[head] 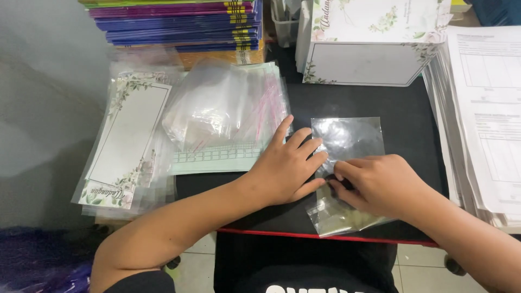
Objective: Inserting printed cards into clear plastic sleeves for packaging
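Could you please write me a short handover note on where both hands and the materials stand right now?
Left hand: flat, palm down, pressing the left edge of the clear plastic sleeve on the black work surface.
Right hand: fingertips pinching the sleeve near its middle; grip partly hidden.
Materials: pile of empty clear sleeves left of the hands; sleeved floral cards at far left; unsleeved floral cards stacked behind; printed sheets at right.
Done: several cards already sleeved.
Left: the sleeve in hand appears to hold no card; the stack behind remains.
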